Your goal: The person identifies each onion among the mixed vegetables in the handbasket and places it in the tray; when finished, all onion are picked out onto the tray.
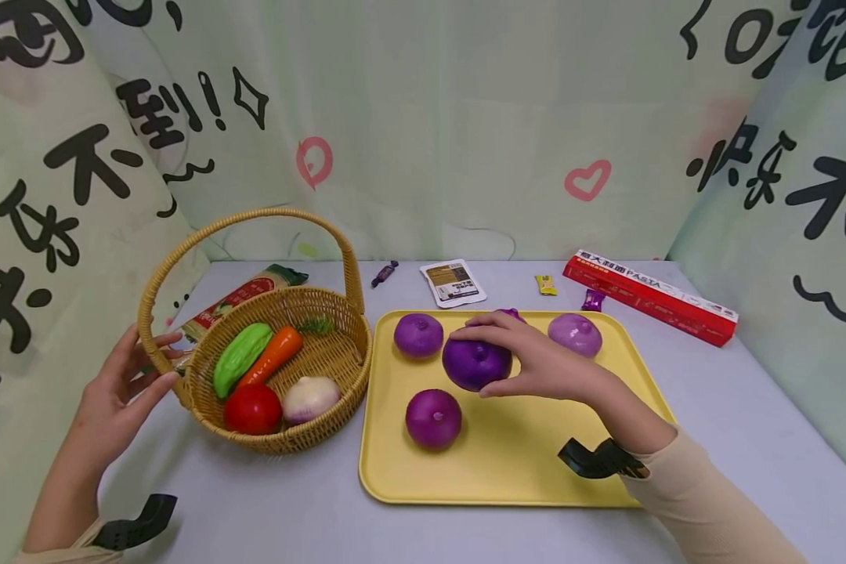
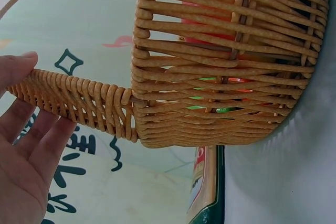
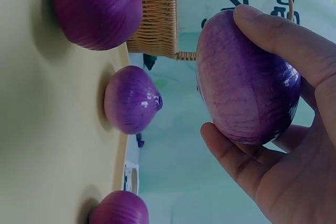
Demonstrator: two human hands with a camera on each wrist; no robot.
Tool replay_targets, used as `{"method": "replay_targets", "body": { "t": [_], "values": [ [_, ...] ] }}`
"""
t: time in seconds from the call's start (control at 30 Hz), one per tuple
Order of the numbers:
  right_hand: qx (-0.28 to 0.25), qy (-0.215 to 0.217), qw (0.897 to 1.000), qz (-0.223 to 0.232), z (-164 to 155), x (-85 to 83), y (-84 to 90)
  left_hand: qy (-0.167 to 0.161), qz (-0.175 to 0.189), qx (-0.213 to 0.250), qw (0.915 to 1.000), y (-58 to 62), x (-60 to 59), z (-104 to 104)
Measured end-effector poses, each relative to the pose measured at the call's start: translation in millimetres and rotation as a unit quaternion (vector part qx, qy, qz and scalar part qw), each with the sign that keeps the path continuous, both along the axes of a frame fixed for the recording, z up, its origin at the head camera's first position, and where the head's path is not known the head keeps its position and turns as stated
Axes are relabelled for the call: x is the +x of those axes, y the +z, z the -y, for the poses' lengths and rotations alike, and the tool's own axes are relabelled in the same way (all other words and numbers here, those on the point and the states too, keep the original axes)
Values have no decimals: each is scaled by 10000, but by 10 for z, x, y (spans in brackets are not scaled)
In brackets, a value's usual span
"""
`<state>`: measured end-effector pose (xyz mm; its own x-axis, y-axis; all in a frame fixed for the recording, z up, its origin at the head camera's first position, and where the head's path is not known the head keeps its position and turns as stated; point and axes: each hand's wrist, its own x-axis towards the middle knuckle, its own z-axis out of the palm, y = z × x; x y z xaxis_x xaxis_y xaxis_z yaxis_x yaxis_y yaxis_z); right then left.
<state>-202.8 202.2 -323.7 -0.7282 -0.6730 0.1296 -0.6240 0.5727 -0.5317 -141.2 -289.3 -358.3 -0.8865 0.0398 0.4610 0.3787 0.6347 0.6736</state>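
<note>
The right hand [image 1: 543, 364] grips a purple onion [image 1: 475, 363] above the yellow tray [image 1: 522, 462]. The left hand [image 1: 116, 392], fingers relaxed, touches the basket [image 1: 282, 427] handle.

Person, two arms in view. Right arm: close-fitting beige long sleeve [image 1: 705, 501] ending at the wrist; black curved plastic mount [image 1: 599, 460] strapped at the wrist. Left arm: matching black mount [image 1: 135, 525]; beige sleeve edge beside it. Both hands bare.
</note>
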Motion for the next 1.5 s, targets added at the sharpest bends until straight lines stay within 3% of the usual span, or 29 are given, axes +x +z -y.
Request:
{"method": "replay_targets", "body": {
  "t": [0.53,1.2,1.5],
  "values": [
    [-19,-176,9998,-54,-160,115,-104,-30,-61,15,10000,0,-18,4],
    [-18,-520,9983,276,-269,213,-186,-90,40,88,9999,7,-9,-3],
    [-138,-426,9980,455,-294,255,-279,-60,82,96,9999,10,-1,-4]
  ]
}}
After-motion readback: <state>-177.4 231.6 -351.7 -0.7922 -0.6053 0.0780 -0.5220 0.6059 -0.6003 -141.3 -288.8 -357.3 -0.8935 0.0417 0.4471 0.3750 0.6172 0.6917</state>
